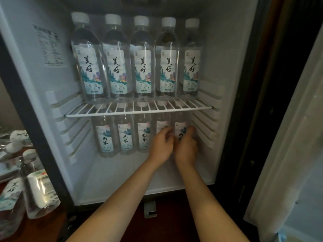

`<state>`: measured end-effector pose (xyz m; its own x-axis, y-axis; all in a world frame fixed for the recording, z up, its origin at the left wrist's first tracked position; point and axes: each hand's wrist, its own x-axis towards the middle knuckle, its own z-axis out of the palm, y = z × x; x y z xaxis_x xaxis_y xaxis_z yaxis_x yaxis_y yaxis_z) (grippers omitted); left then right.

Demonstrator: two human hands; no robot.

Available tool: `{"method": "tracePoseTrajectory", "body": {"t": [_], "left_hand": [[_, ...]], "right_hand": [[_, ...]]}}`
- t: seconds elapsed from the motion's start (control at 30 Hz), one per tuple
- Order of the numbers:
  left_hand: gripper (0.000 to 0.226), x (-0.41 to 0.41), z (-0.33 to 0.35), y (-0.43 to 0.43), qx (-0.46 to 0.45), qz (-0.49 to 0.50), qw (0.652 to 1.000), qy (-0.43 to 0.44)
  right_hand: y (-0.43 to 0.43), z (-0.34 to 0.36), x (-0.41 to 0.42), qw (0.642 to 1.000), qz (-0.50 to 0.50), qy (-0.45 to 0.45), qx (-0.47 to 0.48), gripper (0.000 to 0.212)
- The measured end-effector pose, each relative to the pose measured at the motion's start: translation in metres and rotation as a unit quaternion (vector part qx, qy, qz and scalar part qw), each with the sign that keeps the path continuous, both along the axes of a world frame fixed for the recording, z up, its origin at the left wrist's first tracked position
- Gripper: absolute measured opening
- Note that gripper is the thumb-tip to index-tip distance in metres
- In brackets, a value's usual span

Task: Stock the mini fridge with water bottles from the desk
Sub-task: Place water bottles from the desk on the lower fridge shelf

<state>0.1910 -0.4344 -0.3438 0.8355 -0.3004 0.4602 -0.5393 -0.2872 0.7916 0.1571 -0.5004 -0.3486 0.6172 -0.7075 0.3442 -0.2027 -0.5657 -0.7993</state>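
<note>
The mini fridge (225, 49) stands open. Several labelled water bottles (142, 58) stand in a row on its white wire shelf (139, 113). Below the shelf another row of smaller bottles (125, 137) stands on the fridge floor. Both my hands reach into the lower right corner. My left hand (161, 146) and my right hand (186, 148) close from either side around the rightmost lower bottle (180, 127), which stands upright. The hands hide its lower half. The neighbouring bottle (162, 122) is partly behind my left fingers.
More water bottles (39, 187) lie on the wooden desk (35, 229) at the left, beside wrapped packets (17, 137). The fridge's dark left frame (35, 137) separates them from the interior. The open fridge door (288, 137) stands at the right.
</note>
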Motion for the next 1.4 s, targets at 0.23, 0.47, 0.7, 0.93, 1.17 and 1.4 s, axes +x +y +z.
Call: {"method": "tracePoseTrajectory", "body": {"t": [0.23, 0.47, 0.7, 0.93, 1.17, 1.4], "left_hand": [[0.040, 0.008, 0.009, 0.002, 0.078, -0.069, 0.994, 0.021], [0.037, 0.002, 0.019, 0.015, 0.086, -0.092, 0.991, 0.034], [0.019, -0.008, 0.009, 0.058, 0.022, -0.014, 0.999, 0.039], [0.033, -0.053, -0.008, 0.124, 0.041, 0.037, 0.998, 0.044], [0.056, -0.080, -0.034, 0.222, 0.047, 0.184, 0.982, 0.003], [0.016, -0.086, -0.042, 0.313, 0.133, 0.424, 0.895, -0.033]], "right_hand": [[0.002, 0.006, 0.008, 1.000, -0.008, 0.022, -0.015, 0.053], [0.003, 0.000, 0.013, 1.000, 0.005, 0.012, -0.006, 0.066], [0.019, -0.012, 0.000, 0.998, -0.054, 0.005, -0.039, 0.048], [0.068, -0.016, -0.029, 0.988, 0.138, -0.060, -0.043, 0.011], [0.144, -0.017, -0.050, 0.953, 0.298, -0.003, -0.051, 0.035], [0.220, -0.029, -0.056, 0.879, 0.454, 0.126, -0.072, 0.032]]}}
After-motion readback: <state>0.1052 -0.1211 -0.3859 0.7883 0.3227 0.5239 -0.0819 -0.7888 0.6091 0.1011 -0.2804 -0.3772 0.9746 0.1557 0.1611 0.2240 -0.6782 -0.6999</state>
